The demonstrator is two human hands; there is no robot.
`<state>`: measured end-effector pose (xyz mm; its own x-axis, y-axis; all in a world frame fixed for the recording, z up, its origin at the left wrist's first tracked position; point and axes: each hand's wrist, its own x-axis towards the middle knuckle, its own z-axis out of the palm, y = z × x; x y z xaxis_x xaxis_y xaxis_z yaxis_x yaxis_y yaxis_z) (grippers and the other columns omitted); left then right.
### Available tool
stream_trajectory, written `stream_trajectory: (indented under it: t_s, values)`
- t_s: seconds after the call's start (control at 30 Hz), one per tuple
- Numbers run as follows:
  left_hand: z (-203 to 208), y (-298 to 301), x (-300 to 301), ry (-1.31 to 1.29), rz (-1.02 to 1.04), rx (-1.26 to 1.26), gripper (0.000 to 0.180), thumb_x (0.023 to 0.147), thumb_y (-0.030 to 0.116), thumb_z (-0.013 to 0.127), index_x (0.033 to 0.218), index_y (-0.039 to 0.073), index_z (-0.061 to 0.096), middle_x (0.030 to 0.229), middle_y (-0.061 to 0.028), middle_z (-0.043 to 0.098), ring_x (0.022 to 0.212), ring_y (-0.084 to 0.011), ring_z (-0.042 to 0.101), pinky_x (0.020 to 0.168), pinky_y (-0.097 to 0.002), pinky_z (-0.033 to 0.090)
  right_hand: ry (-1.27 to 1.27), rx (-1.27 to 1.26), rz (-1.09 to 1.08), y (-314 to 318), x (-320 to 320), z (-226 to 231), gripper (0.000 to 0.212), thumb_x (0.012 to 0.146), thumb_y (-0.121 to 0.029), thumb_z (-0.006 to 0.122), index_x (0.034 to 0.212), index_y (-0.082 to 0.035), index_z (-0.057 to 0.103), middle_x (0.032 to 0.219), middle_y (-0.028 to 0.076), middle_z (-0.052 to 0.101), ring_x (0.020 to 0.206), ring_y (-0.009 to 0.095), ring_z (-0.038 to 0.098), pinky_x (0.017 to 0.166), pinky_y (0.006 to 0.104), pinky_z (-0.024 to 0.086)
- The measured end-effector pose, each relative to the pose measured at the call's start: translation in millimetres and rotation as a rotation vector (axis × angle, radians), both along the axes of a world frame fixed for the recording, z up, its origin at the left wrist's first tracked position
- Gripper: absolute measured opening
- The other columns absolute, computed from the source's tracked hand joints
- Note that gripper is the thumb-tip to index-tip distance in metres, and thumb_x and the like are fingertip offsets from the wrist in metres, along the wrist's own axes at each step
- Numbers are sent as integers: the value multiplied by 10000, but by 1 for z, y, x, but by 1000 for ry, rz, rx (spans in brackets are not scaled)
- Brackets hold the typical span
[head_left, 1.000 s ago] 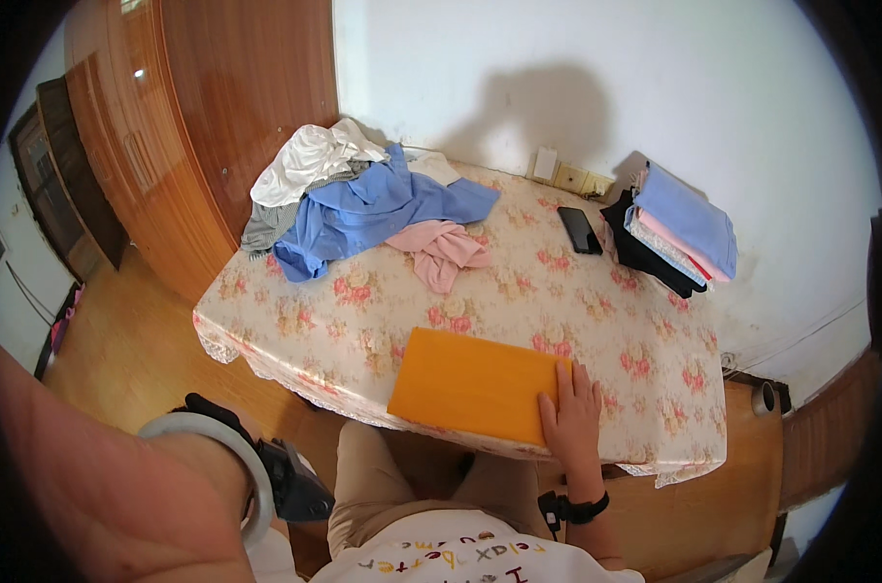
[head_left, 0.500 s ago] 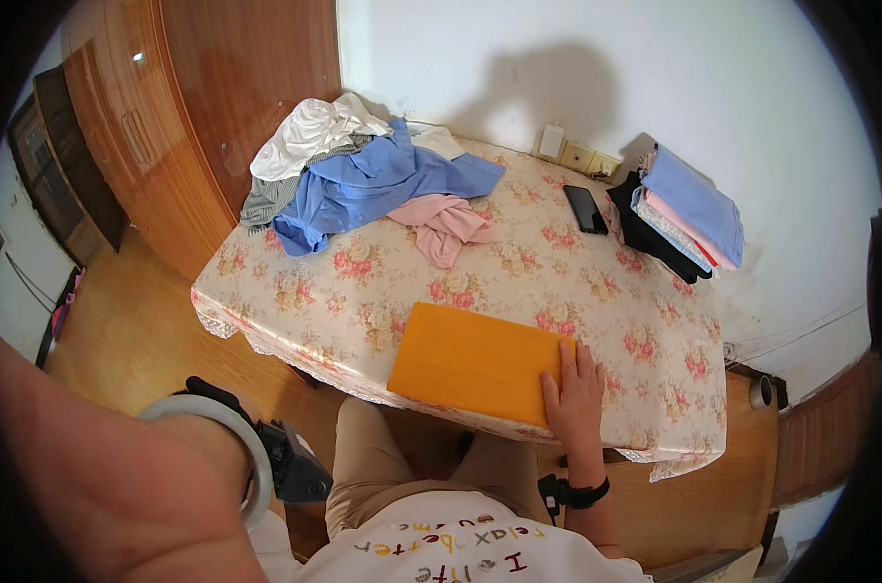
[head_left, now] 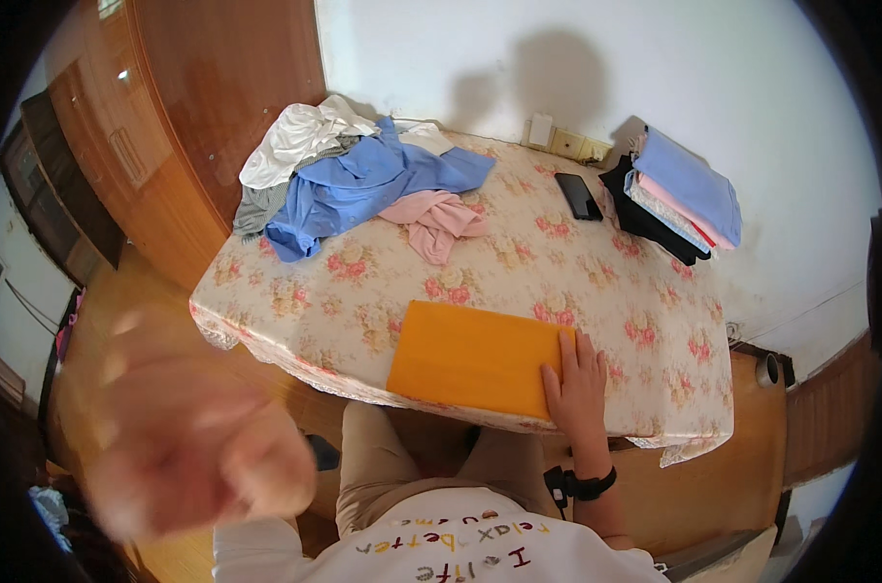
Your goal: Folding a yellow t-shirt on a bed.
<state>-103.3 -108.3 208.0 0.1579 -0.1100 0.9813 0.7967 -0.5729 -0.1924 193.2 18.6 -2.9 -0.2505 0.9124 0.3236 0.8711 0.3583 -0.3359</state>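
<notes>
A flat orange rectangle of folded cloth (head_left: 475, 360) lies at the front edge of the table, its long side facing me. My right hand (head_left: 579, 384) rests on its right end, the fingers stretched out and the thumb apart along the side. Over the floor at the left, off the table, my left hand (head_left: 203, 437) is raised close to the camera and smeared by motion. Its fingers cannot be made out, and nothing plainly shows in it.
The table has a flowered cloth (head_left: 519, 262). Crumpled clothes, mostly a blue garment (head_left: 354, 185), a white one (head_left: 300, 141) and a pink one (head_left: 436, 223), heap at the back left. A phone (head_left: 579, 197) lies beside a folded clothes stack (head_left: 689, 185) at back right.
My left arm, close before the camera earlier, has swung back so its blurred hand now shows over the floor. My right hand stays on the orange cloth. The view has shifted slightly.
</notes>
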Motion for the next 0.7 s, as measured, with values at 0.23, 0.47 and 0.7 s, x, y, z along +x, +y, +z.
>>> stream_trajectory:
  t_s: [0.23, 0.47, 0.7]
  values:
    - [-96, 79, 17, 205, 88, -714, 300, 777, 140, 728, 1068, 83, 683, 949, -61, 641, 864, -244, 587, 765, -383, 436, -7, -19, -23, 2, 2, -1, 586, 942, -356, 532, 1412, -16, 452, 1466, 264, 403, 1387, 392, 352, 1174, 516, 178]
    - [-183, 86, 51, 329, 160, -1078, 546, 877, 372, 642, 1338, 93, 554, 1383, -171, 514, 1283, -344, 464, 1040, -472, 359, -15, -54, -21, -1, 1, 1, 595, 940, -369, 535, 1423, -31, 451, 1473, 265, 398, 1393, 377, 353, 1177, 503, 171]
    - [-202, 93, 50, 323, 280, -1178, 650, 897, 524, 564, 1403, 119, 509, 1476, -183, 430, 1364, -428, 360, 1107, -576, 247, -9, -51, -63, -1, 1, -1, 598, 948, -399, 508, 1429, -48, 449, 1483, 261, 388, 1401, 371, 345, 1185, 492, 153]
